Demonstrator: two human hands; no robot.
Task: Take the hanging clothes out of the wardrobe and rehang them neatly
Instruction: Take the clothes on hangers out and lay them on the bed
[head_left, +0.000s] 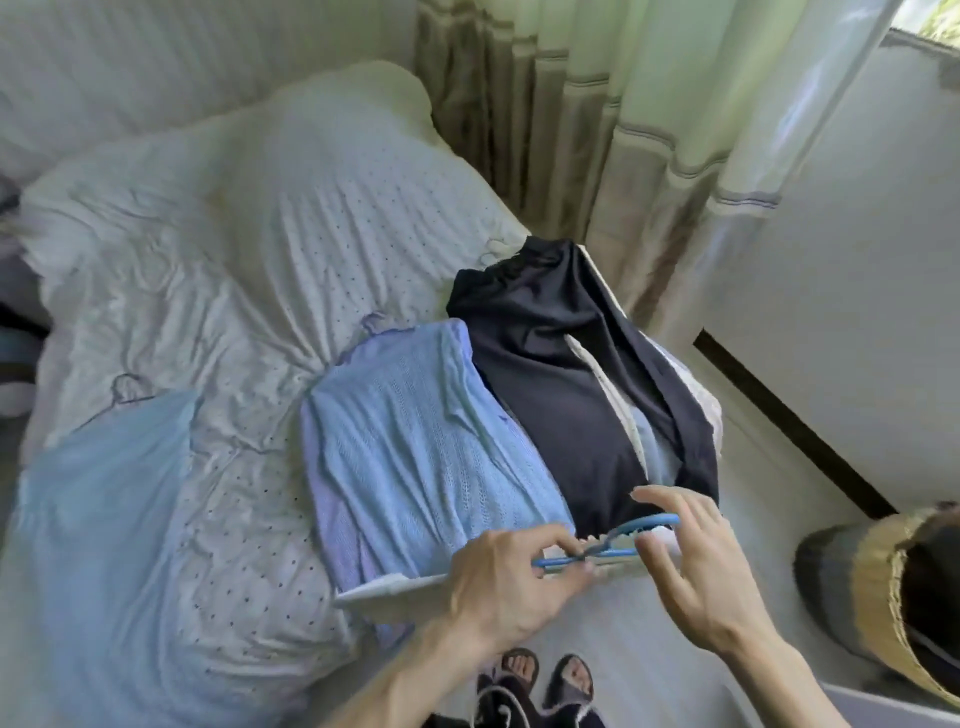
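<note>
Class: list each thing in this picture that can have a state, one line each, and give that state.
Blue hanger: pinched by the left hand, over the dark garment's near edge.
Left hand: pinching the blue hanger.
Right hand: fingers relaxed, at the hanger's other end.
Light blue top: spread flat on the bed.
Dark garment: lying rumpled beside it.
White hanger: lying at the top's near edge.

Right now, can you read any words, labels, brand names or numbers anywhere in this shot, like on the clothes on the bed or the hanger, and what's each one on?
There is no readable text anywhere in this view.
On the light blue knit top: no print or tag showing.
On the dark navy garment: none showing.
On the blue hanger, pinched by the left hand: no marking visible.
On the dotted bedcover: dots only, no lettering.
</note>
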